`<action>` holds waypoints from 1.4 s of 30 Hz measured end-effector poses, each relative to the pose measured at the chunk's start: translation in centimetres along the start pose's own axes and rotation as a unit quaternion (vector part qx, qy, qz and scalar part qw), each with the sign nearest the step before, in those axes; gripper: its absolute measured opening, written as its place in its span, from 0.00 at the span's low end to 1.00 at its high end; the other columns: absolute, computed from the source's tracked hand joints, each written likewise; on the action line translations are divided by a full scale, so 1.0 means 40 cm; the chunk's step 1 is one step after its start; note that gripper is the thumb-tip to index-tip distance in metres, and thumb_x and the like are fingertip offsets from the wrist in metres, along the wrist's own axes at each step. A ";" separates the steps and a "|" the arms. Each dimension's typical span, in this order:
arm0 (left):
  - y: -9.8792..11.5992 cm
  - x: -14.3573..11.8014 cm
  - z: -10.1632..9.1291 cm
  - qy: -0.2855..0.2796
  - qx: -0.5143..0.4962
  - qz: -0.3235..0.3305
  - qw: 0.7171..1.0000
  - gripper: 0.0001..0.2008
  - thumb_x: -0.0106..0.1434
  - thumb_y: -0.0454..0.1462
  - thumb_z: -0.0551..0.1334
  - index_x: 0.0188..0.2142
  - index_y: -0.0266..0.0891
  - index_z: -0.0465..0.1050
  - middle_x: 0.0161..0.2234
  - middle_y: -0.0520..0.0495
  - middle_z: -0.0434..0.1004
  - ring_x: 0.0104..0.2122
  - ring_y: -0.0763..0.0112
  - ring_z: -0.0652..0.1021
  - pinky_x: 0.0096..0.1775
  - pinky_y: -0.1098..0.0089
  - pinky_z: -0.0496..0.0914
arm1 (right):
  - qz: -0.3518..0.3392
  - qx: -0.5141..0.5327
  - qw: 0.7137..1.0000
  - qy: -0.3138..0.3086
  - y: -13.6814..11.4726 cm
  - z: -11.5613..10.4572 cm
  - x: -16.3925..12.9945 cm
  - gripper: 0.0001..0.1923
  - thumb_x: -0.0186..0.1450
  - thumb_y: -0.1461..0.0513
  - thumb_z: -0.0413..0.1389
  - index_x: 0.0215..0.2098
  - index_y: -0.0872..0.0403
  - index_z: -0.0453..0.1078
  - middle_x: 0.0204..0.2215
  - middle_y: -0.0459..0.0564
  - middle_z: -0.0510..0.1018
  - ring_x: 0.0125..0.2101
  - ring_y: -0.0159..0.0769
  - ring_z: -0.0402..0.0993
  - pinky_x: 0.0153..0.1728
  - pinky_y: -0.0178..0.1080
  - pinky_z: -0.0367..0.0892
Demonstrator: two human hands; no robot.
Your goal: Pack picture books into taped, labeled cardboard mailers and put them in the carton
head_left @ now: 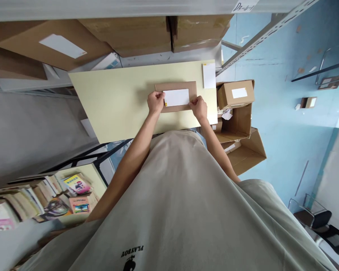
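A flat brown cardboard mailer (175,86) lies on the pale yellow table (115,101) before me. Over its middle is a white label (176,98) with small yellow marks at its left edge. My left hand (156,102) pinches the label's left edge between thumb and fingers. At the label's lower right corner, my right hand (198,108) is closed in a pinch. Whether the label lies fully flat on the mailer I cannot tell. A stack of similar white labels (208,76) sits at the table's right edge.
Large cardboard boxes (130,35) fill the shelf behind the table. Open cartons (240,120) with parcels stand on the blue floor to the right. Books (31,197) cover another table at lower left. A metal shelf post (260,39) rises at the far right corner.
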State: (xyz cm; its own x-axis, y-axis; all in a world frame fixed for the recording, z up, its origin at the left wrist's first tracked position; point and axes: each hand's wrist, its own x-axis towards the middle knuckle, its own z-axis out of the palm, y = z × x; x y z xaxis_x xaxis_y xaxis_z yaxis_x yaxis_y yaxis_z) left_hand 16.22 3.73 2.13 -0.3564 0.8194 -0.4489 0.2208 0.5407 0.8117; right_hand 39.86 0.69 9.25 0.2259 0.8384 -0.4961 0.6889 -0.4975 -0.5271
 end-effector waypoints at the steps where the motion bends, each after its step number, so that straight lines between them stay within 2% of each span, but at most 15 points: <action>1: -0.002 0.001 0.000 0.000 -0.003 0.003 1.000 0.10 0.66 0.43 0.75 0.33 0.44 0.77 0.34 0.48 0.83 0.40 0.60 0.83 0.50 0.63 0.78 | -0.002 0.001 1.000 -0.005 0.005 -0.002 -0.002 0.10 0.73 0.63 0.65 0.44 0.46 0.68 0.46 0.55 0.87 0.51 0.52 0.84 0.63 0.57 0.77; 6: -0.012 0.012 0.001 -0.003 -0.008 0.002 1.000 0.12 0.65 0.44 0.76 0.33 0.45 0.76 0.33 0.48 0.83 0.39 0.61 0.82 0.51 0.62 0.78 | -0.014 -0.007 1.000 -0.009 0.003 0.002 0.041 0.11 0.72 0.62 0.69 0.44 0.47 0.70 0.48 0.56 0.88 0.51 0.54 0.84 0.63 0.60 0.78; 11: -0.014 0.019 0.003 -0.006 -0.010 -0.004 1.000 0.12 0.65 0.44 0.76 0.33 0.45 0.76 0.34 0.48 0.83 0.39 0.60 0.82 0.52 0.61 0.78 | -0.011 -0.017 1.000 0.018 -0.033 0.025 0.133 0.09 0.79 0.58 0.66 0.43 0.46 0.71 0.46 0.57 0.87 0.53 0.57 0.83 0.64 0.64 0.78; 14: -0.015 0.021 0.003 -0.007 -0.004 -0.007 1.000 0.11 0.65 0.43 0.75 0.33 0.44 0.76 0.34 0.47 0.83 0.39 0.60 0.82 0.52 0.61 0.78 | -0.011 -0.021 0.999 0.024 -0.042 0.036 0.163 0.10 0.82 0.53 0.64 0.44 0.46 0.71 0.46 0.57 0.86 0.55 0.58 0.83 0.64 0.65 0.77; 17: -0.017 0.020 0.001 -0.010 -0.001 -0.007 1.000 0.11 0.66 0.43 0.75 0.33 0.44 0.76 0.35 0.47 0.83 0.40 0.60 0.83 0.52 0.61 0.78 | -0.016 -0.022 0.999 0.020 -0.035 0.035 0.146 0.10 0.81 0.53 0.65 0.44 0.46 0.72 0.47 0.58 0.86 0.55 0.59 0.83 0.64 0.66 0.78; 22: -0.021 0.014 -0.002 -0.010 -0.015 0.008 1.000 0.13 0.65 0.44 0.76 0.33 0.45 0.75 0.34 0.48 0.82 0.41 0.59 0.83 0.52 0.61 0.79 | -0.017 -0.051 0.998 -0.032 -0.009 0.022 0.049 0.11 0.75 0.58 0.70 0.42 0.47 0.72 0.48 0.60 0.88 0.53 0.60 0.84 0.63 0.66 0.78; 25: -0.017 0.011 0.000 -0.007 -0.015 0.006 1.000 0.13 0.65 0.43 0.76 0.32 0.45 0.75 0.33 0.48 0.81 0.43 0.58 0.84 0.53 0.61 0.79 | -0.017 -0.039 0.998 -0.042 -0.008 0.023 0.030 0.11 0.73 0.60 0.71 0.40 0.47 0.72 0.46 0.60 0.88 0.54 0.61 0.83 0.63 0.66 0.78; 27: -0.013 0.010 0.001 -0.006 -0.019 -0.001 1.000 0.12 0.66 0.42 0.76 0.32 0.45 0.75 0.33 0.48 0.80 0.44 0.57 0.84 0.54 0.61 0.79 | -0.023 -0.033 0.999 -0.037 -0.021 0.031 0.056 0.11 0.73 0.61 0.71 0.40 0.47 0.72 0.45 0.60 0.87 0.55 0.61 0.83 0.63 0.68 0.78; 32: -0.006 0.011 0.001 -0.005 -0.032 -0.014 0.999 0.11 0.67 0.39 0.77 0.33 0.44 0.77 0.33 0.49 0.81 0.44 0.59 0.84 0.56 0.62 0.78 | -0.040 -0.022 0.999 -0.026 -0.067 0.062 0.174 0.13 0.76 0.57 0.71 0.40 0.48 0.72 0.44 0.59 0.84 0.56 0.63 0.82 0.63 0.72 0.79; 34: -0.005 0.011 0.000 -0.005 -0.028 -0.016 0.999 0.10 0.67 0.38 0.76 0.33 0.44 0.77 0.34 0.48 0.81 0.43 0.59 0.83 0.55 0.62 0.77 | -0.048 -0.007 0.999 -0.022 -0.072 0.074 0.194 0.13 0.76 0.56 0.72 0.41 0.48 0.73 0.44 0.59 0.84 0.57 0.65 0.81 0.63 0.74 0.78; 36: -0.005 0.010 0.000 -0.006 -0.023 -0.020 1.000 0.09 0.68 0.37 0.75 0.34 0.43 0.78 0.35 0.48 0.82 0.43 0.60 0.83 0.55 0.62 0.77 | -0.051 -0.003 0.998 -0.022 -0.064 0.080 0.181 0.12 0.76 0.55 0.71 0.42 0.47 0.73 0.44 0.59 0.85 0.59 0.66 0.80 0.64 0.75 0.77; 42: -0.022 0.016 0.010 0.004 -0.015 -0.014 1.000 0.08 0.68 0.35 0.74 0.34 0.43 0.78 0.35 0.48 0.82 0.41 0.60 0.83 0.54 0.61 0.77 | -0.046 -0.037 0.996 -0.073 -0.032 0.068 0.055 0.15 0.75 0.50 0.72 0.41 0.46 0.73 0.47 0.59 0.88 0.56 0.61 0.83 0.63 0.67 0.78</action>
State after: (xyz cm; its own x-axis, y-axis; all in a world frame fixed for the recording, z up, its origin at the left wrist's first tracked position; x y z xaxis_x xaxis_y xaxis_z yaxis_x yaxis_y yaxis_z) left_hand 16.15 3.86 0.98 -0.3693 0.8028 -0.4681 0.1836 0.5569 0.8100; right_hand 37.62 2.54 6.96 0.0610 0.8359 -0.5454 0.7528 -0.3974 -0.5248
